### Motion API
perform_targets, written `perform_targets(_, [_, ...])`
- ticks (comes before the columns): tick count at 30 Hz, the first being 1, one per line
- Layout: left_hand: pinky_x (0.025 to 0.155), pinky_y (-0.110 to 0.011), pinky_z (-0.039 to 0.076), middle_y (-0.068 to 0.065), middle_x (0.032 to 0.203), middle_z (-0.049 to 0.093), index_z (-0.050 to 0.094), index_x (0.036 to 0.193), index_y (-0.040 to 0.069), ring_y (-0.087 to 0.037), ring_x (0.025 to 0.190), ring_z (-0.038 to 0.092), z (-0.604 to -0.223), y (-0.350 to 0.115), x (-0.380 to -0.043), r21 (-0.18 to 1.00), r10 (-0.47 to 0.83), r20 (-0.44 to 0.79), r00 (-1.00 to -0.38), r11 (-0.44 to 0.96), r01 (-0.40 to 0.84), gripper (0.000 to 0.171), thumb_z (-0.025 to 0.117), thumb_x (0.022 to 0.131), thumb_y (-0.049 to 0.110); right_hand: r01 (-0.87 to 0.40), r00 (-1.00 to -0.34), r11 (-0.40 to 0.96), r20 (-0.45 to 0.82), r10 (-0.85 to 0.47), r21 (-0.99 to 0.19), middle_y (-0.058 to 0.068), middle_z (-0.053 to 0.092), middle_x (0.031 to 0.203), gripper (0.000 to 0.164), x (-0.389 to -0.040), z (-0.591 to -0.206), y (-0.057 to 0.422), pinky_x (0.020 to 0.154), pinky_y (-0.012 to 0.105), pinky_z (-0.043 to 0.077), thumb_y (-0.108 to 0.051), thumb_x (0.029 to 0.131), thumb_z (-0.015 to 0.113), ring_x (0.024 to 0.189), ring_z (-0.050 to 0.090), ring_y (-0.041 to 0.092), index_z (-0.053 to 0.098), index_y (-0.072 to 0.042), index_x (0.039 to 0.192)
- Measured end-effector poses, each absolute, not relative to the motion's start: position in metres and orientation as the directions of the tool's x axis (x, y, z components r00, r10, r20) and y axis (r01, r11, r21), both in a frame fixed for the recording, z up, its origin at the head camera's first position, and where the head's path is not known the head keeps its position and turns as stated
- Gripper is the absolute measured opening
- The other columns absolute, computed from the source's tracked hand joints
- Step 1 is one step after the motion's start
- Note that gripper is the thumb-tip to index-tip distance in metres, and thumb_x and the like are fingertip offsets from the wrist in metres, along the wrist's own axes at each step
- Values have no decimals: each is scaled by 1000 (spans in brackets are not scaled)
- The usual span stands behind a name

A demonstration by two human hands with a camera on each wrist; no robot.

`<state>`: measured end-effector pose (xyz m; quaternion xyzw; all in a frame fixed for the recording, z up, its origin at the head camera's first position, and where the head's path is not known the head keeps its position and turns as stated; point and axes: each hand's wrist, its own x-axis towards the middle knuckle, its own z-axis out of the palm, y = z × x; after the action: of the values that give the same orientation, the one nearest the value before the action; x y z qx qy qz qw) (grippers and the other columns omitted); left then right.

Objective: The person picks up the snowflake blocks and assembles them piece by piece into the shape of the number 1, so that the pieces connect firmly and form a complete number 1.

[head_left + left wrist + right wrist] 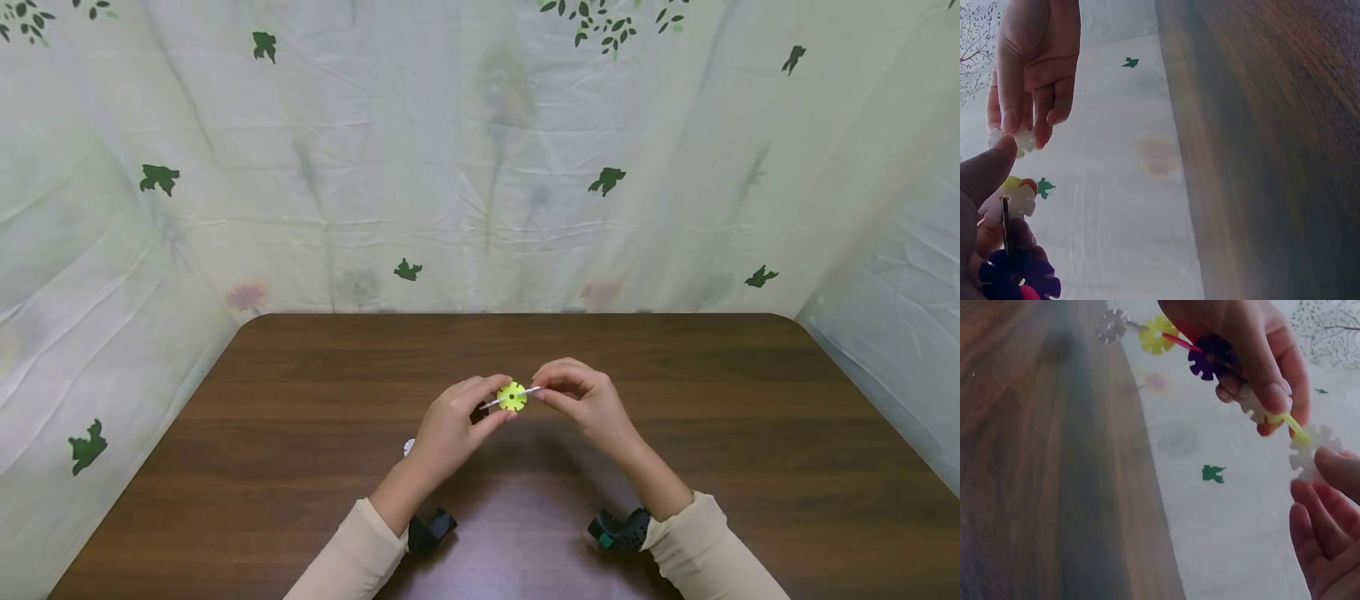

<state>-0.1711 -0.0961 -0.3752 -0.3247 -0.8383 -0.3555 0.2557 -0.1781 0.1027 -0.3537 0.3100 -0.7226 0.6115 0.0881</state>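
A chain of slotted plastic snowflake discs runs between the hands. My left hand (457, 417) grips it near a white disc (1013, 203), with the thumb and fingers bent around it. My right hand (592, 408) pinches the white end disc (1307, 453) between thumb and fingertips. Joining these two is a yellow disc (512, 412), face-on in the head view. Behind the left hand, a purple disc (1200, 362), a pink disc (1180, 342), another yellow disc (1154, 340) and a greyish white disc (1111, 326) trail off. In the head view, the left hand hides most of the chain.
Both hands are above a brown wooden table (300, 375). Pale cloth (450, 167) with green leaf and bird-like shapes hangs behind it and at both sides. A black wrist device (431, 532) is on the left wrist, and another black device (621, 531) on the right.
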Motion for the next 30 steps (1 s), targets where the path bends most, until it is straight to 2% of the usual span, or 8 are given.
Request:
perform_targets(4, [61, -23, 43, 2, 85, 62, 63, 105, 8, -8, 70, 51, -375, -96, -172, 450, 327, 671, -665, 533, 716, 35, 76, 72, 15, -554, -805, 58, 517, -291, -831, 19, 54, 99, 25, -182, -362, 100, 73, 28, 49, 12, 75, 64, 89, 57, 25, 57, 10, 99])
perform_targets(8, [60, -23, 44, 1, 87, 62, 63, 105, 8, -7, 71, 53, -376, -95, -172, 455, 294, 683, -668, 544, 705, 36, 76, 72, 14, -484, -856, 46, 462, -232, -874, 14, 55, 95, 36, -186, -374, 97, 71, 29, 49, 5, 76, 67, 84, 58, 22, 50, 7, 108])
perform_targets(11, [60, -23, 45, 1, 89, 63, 62, 105, 8, -7, 71, 54, -377, -94, -170, 455, 278, 685, -673, 558, 694, 37, 76, 72, 14, -412, -882, -34, 408, -238, -911, 17, 58, 88, 36, -185, -378, 93, 70, 35, 51, 5, 78, 65, 79, 60, 23, 47, 7, 109])
perform_targets(15, [60, -23, 45, 0, 92, 63, 61, 106, 7, -9, 73, 55, -377, -91, -168, 454, 279, 685, -673, 559, 694, 37, 76, 72, 13, -343, -881, -141, 370, -294, -929, 23, 59, 85, 33, -181, -380, 88, 70, 46, 48, 5, 81, 61, 76, 63, 26, 44, 8, 109])
perform_targets(20, [60, -20, 46, -1, 95, 62, 59, 109, 7, -11, 71, 56, -379, -89, -167, 495, 298, 683, -667, 482, 723, 40, 76, 72, 12, -356, -868, -161, 389, -309, -921, 23, 58, 84, 27, -179, -378, 88, 68, 45, 49, 6, 82, 60, 73, 63, 21, 45, 13, 104])
perform_targets(23, [60, -19, 47, -2, 95, 61, 58, 112, 7, -11, 71, 57, -377, -89, -167, 553, 316, 666, -676, 400, 731, 43, 75, 73, 10, -371, -867, -136, 395, -303, -918, 20, 59, 83, 26, -180, -374, 93, 67, 42, 50, 5, 83, 59, 73, 62, 19, 48, 12, 104])
perform_targets(26, [65, -24, 49, -5, 97, 61, 56, 114, 7, -13, 76, 59, -374, -89, -166, 661, 339, 605, -720, 289, 692, 42, 72, 76, 9, -391, -868, -96, 401, -292, -915, 16, 60, 83, 27, -182, -369, 98, 67, 37, 51, 4, 83, 60, 73, 61, 18, 50, 9, 107])
perform_targets(30, [69, -31, 51, -13, 105, 58, 53, 116, 4, -19, 83, 63, -369, -90, -164, 856, 369, 441, -818, 100, 507, 36, 65, 82, 6, -412, -867, -70, 415, -275, -908, 14, 61, 83, 30, -184, -364, 105, 67, 32, 51, 4, 83, 60, 73, 60, 17, 53, 5, 112])
